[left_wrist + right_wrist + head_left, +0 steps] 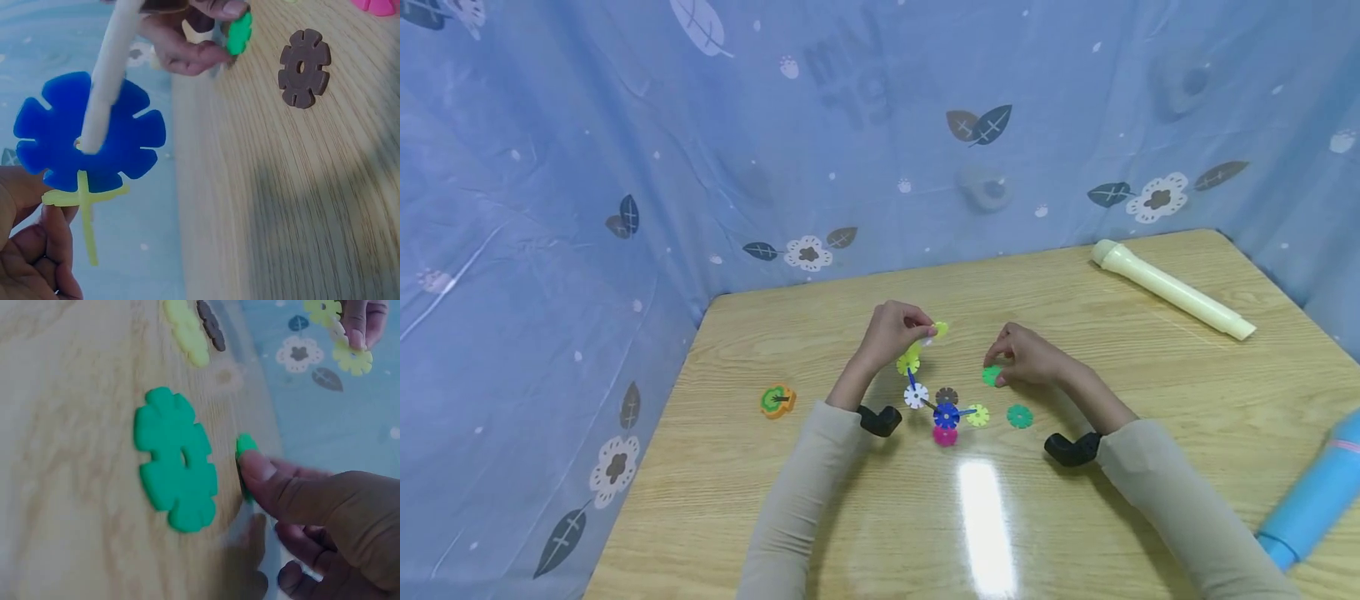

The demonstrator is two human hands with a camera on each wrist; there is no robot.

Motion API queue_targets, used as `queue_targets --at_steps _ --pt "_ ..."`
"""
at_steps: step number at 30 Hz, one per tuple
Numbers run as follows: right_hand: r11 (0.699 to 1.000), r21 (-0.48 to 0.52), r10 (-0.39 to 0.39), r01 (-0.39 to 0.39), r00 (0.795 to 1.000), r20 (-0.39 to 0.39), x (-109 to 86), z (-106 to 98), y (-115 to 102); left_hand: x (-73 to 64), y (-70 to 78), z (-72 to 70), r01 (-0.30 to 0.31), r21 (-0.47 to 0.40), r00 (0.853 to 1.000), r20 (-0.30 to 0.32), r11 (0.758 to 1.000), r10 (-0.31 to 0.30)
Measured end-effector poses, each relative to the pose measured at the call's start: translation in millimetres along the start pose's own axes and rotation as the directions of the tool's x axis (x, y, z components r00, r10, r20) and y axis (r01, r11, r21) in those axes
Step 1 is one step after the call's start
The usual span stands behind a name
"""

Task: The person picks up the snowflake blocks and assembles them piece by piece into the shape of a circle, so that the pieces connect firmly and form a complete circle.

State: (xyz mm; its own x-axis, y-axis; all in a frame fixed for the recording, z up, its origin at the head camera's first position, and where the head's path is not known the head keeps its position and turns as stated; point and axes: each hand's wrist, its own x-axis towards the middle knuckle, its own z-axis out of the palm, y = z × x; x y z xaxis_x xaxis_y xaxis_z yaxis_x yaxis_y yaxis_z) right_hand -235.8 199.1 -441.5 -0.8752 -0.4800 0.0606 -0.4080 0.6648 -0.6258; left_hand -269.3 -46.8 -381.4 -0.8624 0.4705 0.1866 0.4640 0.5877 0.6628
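Note:
My left hand [891, 333] pinches a yellow notched disc [942, 329] at the upper end of a chain of interlocking flower discs. Down the chain come more yellow discs, a blue disc [59, 125] and a white disc [916, 396]; in the left wrist view the white one is edge-on and blurred. My right hand [1030, 354] pinches a bright green disc [245, 442] between thumb and fingers, just above the table. Beside it a darker green disc [169, 462] lies flat on the wood.
Close to the chain's lower end are a brown disc [304, 69], a pink disc [945, 437] and a yellow disc [978, 416]. An orange-and-green tree piece [777, 402] lies left. A cream tube [1172, 287] sits back right, a blue cylinder [1315, 492] front right. A blue curtain borders the table.

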Motion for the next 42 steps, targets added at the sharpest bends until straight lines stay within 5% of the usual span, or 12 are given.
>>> queue_targets --at_steps 4,7,10,14,20,25,29,33,38,42 --pt "0.998 -0.043 0.047 -0.048 0.999 -0.012 5.8 -3.0 -5.0 0.3 -0.9 -1.1 0.001 -0.002 1.0 -0.003 1.0 -0.001" --pt "0.993 -0.047 0.106 -0.111 0.99 -0.091 11.2 -3.6 -9.3 0.2 -3.2 -0.3 0.014 -0.002 1.0 -0.006 1.0 -0.014" --pt "0.989 0.056 0.147 -0.139 0.971 -0.19 17.7 -3.3 -16.9 -0.2 -5.5 0.7 0.027 0.002 1.0 -0.008 1.0 -0.027" --pt "0.981 0.186 0.101 -0.046 0.949 -0.297 26.2 -3.3 -33.4 -0.2 -5.6 1.6 0.01 0.007 1.0 -0.027 1.0 -0.009" --pt "0.99 0.136 0.023 0.032 0.922 -0.387 32.2 -1.6 -51.7 0.9 -3.1 0.8 -0.012 0.01 0.999 -0.04 1.0 0.012" --pt "0.95 0.307 0.153 -0.056 0.942 -0.299 32.8 -4.6 -57.5 0.2 -1.6 -0.8 -0.009 0.017 1.0 -0.027 1.0 0.009" --pt "0.851 0.49 0.287 -0.189 0.948 -0.134 35.6 -12.1 -59.5 -1.0 -1.2 -1.3 -0.024 0.014 0.999 -0.034 1.0 0.025" --pt "0.778 0.554 0.339 -0.296 0.94 0.026 39.7 -21.4 -60.8 -3.4 1.7 1.7 -0.072 0.061 0.995 -0.068 0.996 0.076" --pt "0.767 0.538 0.337 -0.349 0.933 0.124 43.7 -27.1 -66.6 -8.0 5.3 9.7 -0.136 0.152 0.979 -0.13 0.979 0.156" --pt "0.778 0.527 0.328 -0.342 0.937 0.125 44.1 -26.5 -68.8 -9.5 7.1 11.2 -0.142 0.163 0.977 -0.134 0.976 0.165"
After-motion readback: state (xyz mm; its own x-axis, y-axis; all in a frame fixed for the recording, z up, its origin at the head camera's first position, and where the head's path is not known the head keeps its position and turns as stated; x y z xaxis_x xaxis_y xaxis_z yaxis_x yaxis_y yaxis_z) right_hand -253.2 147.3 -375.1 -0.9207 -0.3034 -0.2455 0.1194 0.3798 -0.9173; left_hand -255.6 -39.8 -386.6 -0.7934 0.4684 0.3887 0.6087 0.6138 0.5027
